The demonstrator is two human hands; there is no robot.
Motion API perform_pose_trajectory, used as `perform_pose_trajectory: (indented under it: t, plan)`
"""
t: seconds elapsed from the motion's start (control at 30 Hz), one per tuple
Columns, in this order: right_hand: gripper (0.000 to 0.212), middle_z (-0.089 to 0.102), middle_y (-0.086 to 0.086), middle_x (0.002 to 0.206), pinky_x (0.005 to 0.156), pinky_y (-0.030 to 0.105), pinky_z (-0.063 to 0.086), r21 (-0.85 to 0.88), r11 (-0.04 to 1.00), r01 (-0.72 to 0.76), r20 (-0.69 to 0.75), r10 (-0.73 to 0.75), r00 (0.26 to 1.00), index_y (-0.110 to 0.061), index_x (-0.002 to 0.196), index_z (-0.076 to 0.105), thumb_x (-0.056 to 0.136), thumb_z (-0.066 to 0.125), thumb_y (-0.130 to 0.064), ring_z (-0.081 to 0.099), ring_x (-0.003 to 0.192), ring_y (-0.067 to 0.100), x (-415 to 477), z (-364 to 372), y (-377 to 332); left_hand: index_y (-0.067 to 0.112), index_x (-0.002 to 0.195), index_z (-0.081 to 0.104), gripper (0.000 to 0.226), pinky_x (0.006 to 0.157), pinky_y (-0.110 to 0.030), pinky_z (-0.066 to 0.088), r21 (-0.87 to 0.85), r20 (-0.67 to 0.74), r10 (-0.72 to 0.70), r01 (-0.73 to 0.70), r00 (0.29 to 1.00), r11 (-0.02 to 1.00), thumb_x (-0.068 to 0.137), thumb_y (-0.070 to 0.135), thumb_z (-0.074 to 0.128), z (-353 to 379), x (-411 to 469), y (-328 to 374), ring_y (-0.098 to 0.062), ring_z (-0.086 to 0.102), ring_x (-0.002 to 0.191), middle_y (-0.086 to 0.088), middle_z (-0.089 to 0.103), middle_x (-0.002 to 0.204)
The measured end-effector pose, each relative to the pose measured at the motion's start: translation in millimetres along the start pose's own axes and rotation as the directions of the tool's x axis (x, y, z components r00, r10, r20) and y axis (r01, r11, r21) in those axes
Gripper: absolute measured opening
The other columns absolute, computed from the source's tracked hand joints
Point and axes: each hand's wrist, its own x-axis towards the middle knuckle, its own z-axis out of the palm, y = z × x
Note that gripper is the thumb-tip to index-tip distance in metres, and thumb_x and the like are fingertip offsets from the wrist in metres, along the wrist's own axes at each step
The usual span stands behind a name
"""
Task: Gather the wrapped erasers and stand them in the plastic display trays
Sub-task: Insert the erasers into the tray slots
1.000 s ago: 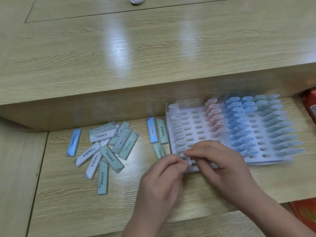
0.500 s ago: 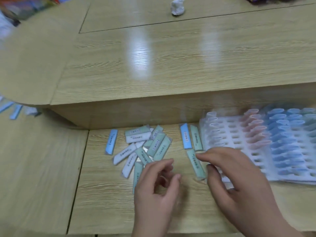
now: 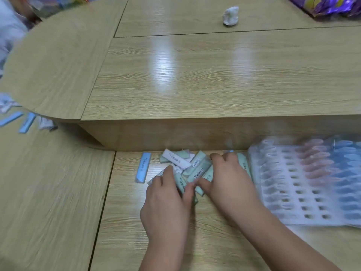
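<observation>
Green-wrapped erasers [image 3: 197, 169] half hidden under cupped left hand [image 3: 166, 202] and right hand [image 3: 230, 184]; grip unclear.

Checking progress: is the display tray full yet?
Partly full. The display tray has pink and blue erasers standing toward its right, but many slots on its left show empty.

Glossy wood-grain desk [image 3: 195, 79], clear shiny plastic trays [image 3: 289, 192], paper-sleeved erasers [image 3: 176, 160].
</observation>
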Motion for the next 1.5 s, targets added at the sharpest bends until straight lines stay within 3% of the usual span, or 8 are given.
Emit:
perform_pose_trajectory:
  t: [0.23, 0.43, 0.6, 0.77, 0.93, 1.07, 1.23, 1.5]
  plan:
    - [0.045, 0.049, 0.006, 0.121, 0.085, 0.031, 0.043, 0.102, 0.994, -0.03, -0.024, 0.033, 0.999, -0.025, 0.124, 0.052, 0.082, 0.067, -0.025, 0.057, 0.108, 0.027, 9.8, 1.3, 3.3, 0.032, 0.121, 0.055, 0.034, 0.066, -0.034, 0.045, -0.051, 0.062, 0.001, 0.002, 0.998, 0.999, 0.088, 0.036, 0.061, -4.3, 6.8, 5.9, -0.022, 0.06, 0.096, 0.006, 0.06, 0.101]
    - [0.028, 0.063, -0.009, 0.087, 0.069, 0.03, 0.045, 0.299, 0.954, 0.011, -0.116, 0.025, 0.993, -0.031, 0.113, 0.059, 0.087, 0.06, -0.022, 0.06, 0.085, 0.013, 3.3, -4.5, 13.4, 0.025, 0.103, 0.06, 0.016, 0.066, -0.029, 0.052, -0.531, 0.083, -0.098, 0.127, 0.992, 0.838, 0.09, 0.027, 0.068, -21.8, 8.5, 0.0, -0.002, 0.065, 0.073, 0.012, 0.067, 0.083]
    - [0.01, 0.061, -0.017, 0.078, 0.064, 0.016, 0.047, 0.555, 0.827, 0.096, -0.256, 0.059, 0.965, -0.035, 0.096, 0.059, 0.09, 0.064, -0.03, 0.059, 0.073, -0.003, -18.2, -40.7, 23.8, 0.035, 0.09, 0.063, 0.012, 0.053, -0.035, 0.055, -0.627, 0.069, 0.074, -0.015, 0.995, 0.779, 0.097, 0.028, 0.056, -47.3, -0.4, 25.5, -0.007, 0.064, 0.056, 0.022, 0.064, 0.083]
    - [0.009, 0.069, -0.009, 0.084, 0.066, 0.027, 0.057, 0.826, 0.539, 0.167, -0.275, 0.126, 0.953, -0.03, 0.087, 0.065, 0.087, 0.069, -0.022, 0.068, 0.069, 0.008, -37.4, -93.1, 66.1, 0.048, 0.108, 0.061, 0.026, 0.075, -0.018, 0.041, -0.544, 0.113, 0.288, -0.183, 0.951, 0.819, 0.096, 0.032, 0.045, -54.5, -14.1, 67.8, 0.001, 0.057, 0.087, 0.022, 0.062, 0.091]
    - [0.009, 0.072, 0.006, 0.078, 0.057, 0.02, 0.056, 0.925, 0.335, 0.18, -0.264, 0.226, 0.938, -0.01, 0.088, 0.066, 0.085, 0.068, -0.002, 0.069, 0.062, 0.013, -54.7, -138.6, 150.6, 0.051, 0.095, 0.056, 0.024, 0.069, -0.037, 0.051, -0.652, 0.098, 0.273, -0.145, 0.957, 0.744, 0.087, 0.03, 0.064, -44.5, -31.2, 126.7, -0.006, 0.065, 0.071, 0.016, 0.069, 0.086]
    - [0.008, 0.073, 0.008, 0.081, 0.062, 0.023, 0.059, 0.891, 0.414, 0.186, -0.327, 0.303, 0.895, -0.011, 0.088, 0.065, 0.084, 0.069, -0.004, 0.071, 0.064, 0.02, -64.9, -165.3, 222.9, 0.043, 0.086, 0.068, 0.025, 0.068, -0.045, 0.052, -0.732, 0.127, 0.313, -0.124, 0.941, 0.67, 0.086, 0.018, 0.072, -33.2, -44.5, 176.7, -0.026, 0.064, 0.073, -0.004, 0.07, 0.079]
    - [0.013, 0.074, -0.005, 0.079, 0.067, 0.02, 0.058, 0.846, 0.498, 0.191, -0.407, 0.371, 0.835, -0.015, 0.089, 0.062, 0.086, 0.068, -0.003, 0.073, 0.068, 0.015, -63.9, -178.6, 279.1, 0.04, 0.092, 0.074, 0.029, 0.058, -0.009, 0.046, -0.729, 0.138, 0.43, -0.202, 0.892, 0.654, 0.094, 0.014, 0.062, -8.4, -54.9, 226.0, -0.005, 0.068, 0.074, 0.001, 0.069, 0.09]
    - [0.031, 0.07, -0.019, 0.085, 0.063, 0.002, 0.044, 0.494, 0.838, 0.231, -0.545, 0.091, 0.834, -0.037, 0.083, 0.062, 0.081, 0.075, -0.009, 0.067, 0.075, -0.005, -43.5, -174.1, 308.7, 0.044, 0.1, 0.06, 0.032, 0.071, -0.026, 0.052, -0.547, -0.046, 0.604, -0.526, 0.796, 0.651, 0.09, 0.015, 0.067, 39.6, -75.2, 269.1, -0.004, 0.064, 0.086, 0.02, 0.061, 0.094]
